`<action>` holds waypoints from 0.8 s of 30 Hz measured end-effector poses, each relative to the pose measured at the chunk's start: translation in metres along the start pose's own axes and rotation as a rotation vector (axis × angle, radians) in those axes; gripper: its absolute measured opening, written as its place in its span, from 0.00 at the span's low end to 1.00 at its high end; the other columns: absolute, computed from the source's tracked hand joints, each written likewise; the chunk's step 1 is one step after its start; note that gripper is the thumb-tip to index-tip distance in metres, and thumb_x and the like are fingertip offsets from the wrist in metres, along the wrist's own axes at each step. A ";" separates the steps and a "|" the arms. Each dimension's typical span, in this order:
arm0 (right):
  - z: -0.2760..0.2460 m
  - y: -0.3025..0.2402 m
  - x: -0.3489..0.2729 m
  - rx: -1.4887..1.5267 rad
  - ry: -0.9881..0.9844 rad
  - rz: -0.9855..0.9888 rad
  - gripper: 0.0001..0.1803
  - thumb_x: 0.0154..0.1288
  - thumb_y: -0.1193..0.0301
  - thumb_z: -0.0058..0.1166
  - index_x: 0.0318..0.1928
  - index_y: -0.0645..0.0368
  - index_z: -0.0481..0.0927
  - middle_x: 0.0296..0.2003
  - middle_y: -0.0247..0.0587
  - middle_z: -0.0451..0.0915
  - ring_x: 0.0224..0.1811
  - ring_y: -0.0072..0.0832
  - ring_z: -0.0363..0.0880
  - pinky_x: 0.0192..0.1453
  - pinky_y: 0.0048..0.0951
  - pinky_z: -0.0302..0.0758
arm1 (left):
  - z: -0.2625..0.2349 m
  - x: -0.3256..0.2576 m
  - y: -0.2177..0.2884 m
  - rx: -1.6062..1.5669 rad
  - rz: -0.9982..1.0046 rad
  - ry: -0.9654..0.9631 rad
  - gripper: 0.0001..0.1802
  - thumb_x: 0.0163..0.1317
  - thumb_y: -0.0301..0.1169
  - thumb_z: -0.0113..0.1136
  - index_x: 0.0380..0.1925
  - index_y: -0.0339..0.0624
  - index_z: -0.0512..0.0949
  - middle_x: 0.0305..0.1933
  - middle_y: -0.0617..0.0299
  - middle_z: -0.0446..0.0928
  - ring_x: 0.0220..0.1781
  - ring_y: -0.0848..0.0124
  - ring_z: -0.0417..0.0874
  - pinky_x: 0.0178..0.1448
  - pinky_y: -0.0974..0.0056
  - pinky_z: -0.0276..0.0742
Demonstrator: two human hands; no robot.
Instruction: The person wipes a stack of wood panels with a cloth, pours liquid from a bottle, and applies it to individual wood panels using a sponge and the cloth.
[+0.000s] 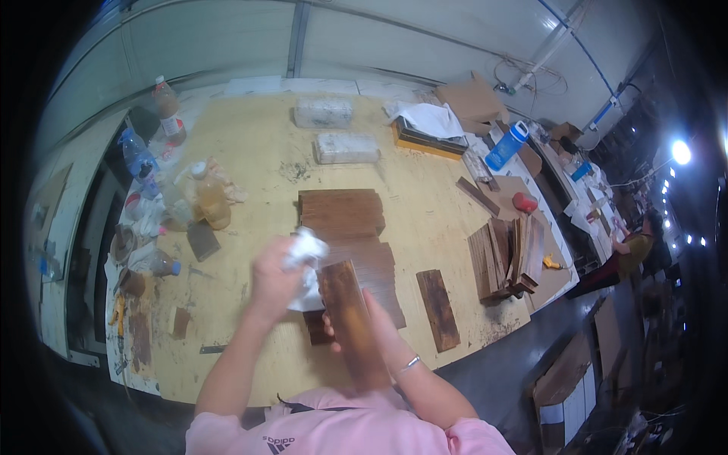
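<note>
Closed around a crumpled white cloth (308, 249), my left hand (274, 279) is raised over the middle of the table, slightly blurred. My right hand (385, 334) grips a brown wooden board (350, 322) from its right side, fingertips showing at its left edge. The board is tilted up in front of my body, its surface patchy and glossy in places. Beneath and beyond my hands lie brown boards (341, 214) side by side on the table. To the right, a single dark-stained board (438, 309) lies by itself.
The pale yellow table (250, 167) carries a stack of wooden boards (504, 258) and a red can (524, 202) at right. Bottles, including one with amber liquid (208, 196), crowd the left. Two wrapped blocks (346, 149) and a blue bottle (506, 145) stand farther back. Another person (633, 250) is far right.
</note>
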State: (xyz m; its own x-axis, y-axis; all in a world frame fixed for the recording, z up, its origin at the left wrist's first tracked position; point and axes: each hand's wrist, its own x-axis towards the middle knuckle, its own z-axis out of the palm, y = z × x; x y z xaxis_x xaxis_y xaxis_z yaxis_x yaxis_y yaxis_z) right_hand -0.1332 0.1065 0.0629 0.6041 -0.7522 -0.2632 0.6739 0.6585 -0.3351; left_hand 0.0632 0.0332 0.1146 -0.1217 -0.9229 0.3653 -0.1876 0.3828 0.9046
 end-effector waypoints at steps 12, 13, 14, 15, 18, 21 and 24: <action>-0.039 0.011 0.007 0.104 0.226 -0.084 0.29 0.78 0.47 0.39 0.52 0.61 0.77 0.39 0.46 0.83 0.39 0.36 0.85 0.42 0.41 0.85 | 0.063 -0.051 -0.006 0.133 0.332 -0.126 0.15 0.46 0.17 0.60 0.34 0.41 0.85 0.32 0.55 0.77 0.33 0.57 0.83 0.37 0.58 0.78; -0.053 0.005 0.005 0.128 0.180 -0.092 0.28 0.77 0.48 0.42 0.51 0.62 0.78 0.39 0.45 0.83 0.41 0.34 0.85 0.46 0.36 0.84 | 0.067 -0.061 -0.003 0.089 0.345 -0.181 0.19 0.43 0.15 0.58 0.36 0.43 0.86 0.31 0.54 0.77 0.33 0.56 0.82 0.37 0.57 0.79; -0.064 0.004 0.007 0.161 0.121 -0.078 0.27 0.77 0.49 0.45 0.51 0.62 0.80 0.40 0.44 0.84 0.42 0.32 0.86 0.51 0.32 0.83 | 0.065 -0.067 0.000 0.095 0.342 -0.202 0.21 0.43 0.15 0.57 0.38 0.43 0.87 0.29 0.55 0.76 0.33 0.57 0.82 0.38 0.58 0.79; -0.048 0.007 0.008 0.059 0.215 -0.061 0.28 0.78 0.48 0.40 0.50 0.62 0.78 0.39 0.45 0.83 0.39 0.33 0.85 0.45 0.35 0.85 | 0.063 -0.065 -0.010 0.111 0.298 -0.161 0.17 0.45 0.17 0.59 0.36 0.42 0.86 0.31 0.55 0.78 0.33 0.57 0.83 0.37 0.58 0.78; -0.011 0.007 0.002 -0.185 0.346 0.037 0.31 0.80 0.46 0.27 0.51 0.61 0.74 0.35 0.48 0.81 0.30 0.37 0.83 0.26 0.41 0.85 | 0.055 -0.020 -0.017 0.180 0.191 0.033 0.10 0.49 0.22 0.66 0.34 0.41 0.86 0.31 0.55 0.77 0.32 0.57 0.81 0.35 0.58 0.76; -0.008 0.009 0.003 -0.179 0.424 0.021 0.31 0.80 0.46 0.26 0.53 0.61 0.74 0.33 0.49 0.81 0.26 0.37 0.83 0.26 0.40 0.85 | 0.059 -0.028 -0.021 0.223 0.246 0.047 0.10 0.50 0.22 0.65 0.34 0.43 0.86 0.30 0.56 0.76 0.31 0.58 0.79 0.33 0.57 0.75; -0.015 0.009 0.006 -0.380 0.495 -0.027 0.32 0.80 0.47 0.25 0.54 0.61 0.73 0.33 0.48 0.81 0.25 0.37 0.82 0.27 0.40 0.85 | 0.064 -0.058 -0.015 0.164 0.187 -0.050 0.12 0.49 0.20 0.64 0.35 0.43 0.86 0.32 0.56 0.77 0.33 0.58 0.82 0.37 0.59 0.78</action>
State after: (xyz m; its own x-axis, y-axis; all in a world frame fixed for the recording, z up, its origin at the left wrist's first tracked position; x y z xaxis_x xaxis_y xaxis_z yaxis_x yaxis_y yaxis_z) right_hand -0.1298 0.1073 0.0445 0.2585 -0.7511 -0.6075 0.4327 0.6523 -0.6223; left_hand 0.0111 0.0831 0.0656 -0.2163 -0.8338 0.5080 -0.3127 0.5520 0.7730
